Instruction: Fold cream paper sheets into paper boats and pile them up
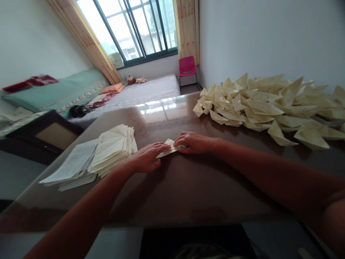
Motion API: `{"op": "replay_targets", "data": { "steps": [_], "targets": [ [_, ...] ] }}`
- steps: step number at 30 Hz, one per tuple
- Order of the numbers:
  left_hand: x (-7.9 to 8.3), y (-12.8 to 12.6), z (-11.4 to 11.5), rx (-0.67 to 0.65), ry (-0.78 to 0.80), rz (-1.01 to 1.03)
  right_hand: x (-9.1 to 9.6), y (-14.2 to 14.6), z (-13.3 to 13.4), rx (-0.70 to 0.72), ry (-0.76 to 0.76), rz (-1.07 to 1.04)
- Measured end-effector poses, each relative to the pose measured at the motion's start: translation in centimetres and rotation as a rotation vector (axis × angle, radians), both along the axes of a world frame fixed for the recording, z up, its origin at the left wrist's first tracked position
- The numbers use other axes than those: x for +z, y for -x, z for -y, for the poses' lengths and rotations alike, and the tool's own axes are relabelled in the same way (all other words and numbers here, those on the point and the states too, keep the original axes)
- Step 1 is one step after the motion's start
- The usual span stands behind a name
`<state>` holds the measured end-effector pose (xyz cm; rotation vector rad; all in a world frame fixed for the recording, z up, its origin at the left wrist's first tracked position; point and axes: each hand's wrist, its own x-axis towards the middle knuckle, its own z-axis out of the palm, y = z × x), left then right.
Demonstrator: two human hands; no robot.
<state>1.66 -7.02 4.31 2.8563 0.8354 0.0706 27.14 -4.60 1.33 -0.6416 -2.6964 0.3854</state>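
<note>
A small cream sheet of paper [169,148], partly folded, lies on the glossy brown table [188,187]. My left hand [147,157] presses down on its left end with fingers bent. My right hand [194,142] presses on its right end, fingers curled over the fold. Both hands meet at the paper in the middle of the table.
A fanned stack of flat cream sheets [113,148] lies to the left, beside printed pages [70,165]. A large heap of folded paper shapes [269,106] fills the table's right. Beyond are a bed [140,91], a pink chair [187,67] and a window [134,25].
</note>
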Motion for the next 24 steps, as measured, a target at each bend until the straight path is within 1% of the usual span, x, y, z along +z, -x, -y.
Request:
{"op": "replay_targets", "data": {
  "steps": [1,3,6,9,13,18,21,24],
  "targets": [
    [0.2,-0.1,0.2,0.016,-0.001,-0.023,0.0,0.0,0.0,-0.011,0.006,-0.001],
    [0.0,-0.1,0.3,0.049,-0.013,-0.023,0.0,0.2,0.0,-0.037,0.013,0.006],
    [-0.9,0.1,-0.6,0.053,-0.009,0.044,0.1,0.4,0.3,-0.102,0.032,0.031],
    [-1.4,0.6,-1.7,0.031,0.039,0.1,0.3,0.8,0.8,-0.156,0.022,0.054],
    [-0.9,0.8,-2.1,0.009,0.059,0.085,0.5,1.4,1.6,-0.2,-0.039,0.106],
    [-0.4,0.7,-1.6,-0.02,-0.017,0.049,1.3,1.9,2.5,-0.213,-0.139,0.229],
    [-0.7,0.9,-1.7,-0.011,-0.031,0.084,1.6,2.0,2.4,-0.19,-0.132,0.247],
    [-1.4,1.3,-1.9,-0.008,-0.023,0.133,1.5,1.9,2.1,-0.186,-0.108,0.233]
  ]
}}
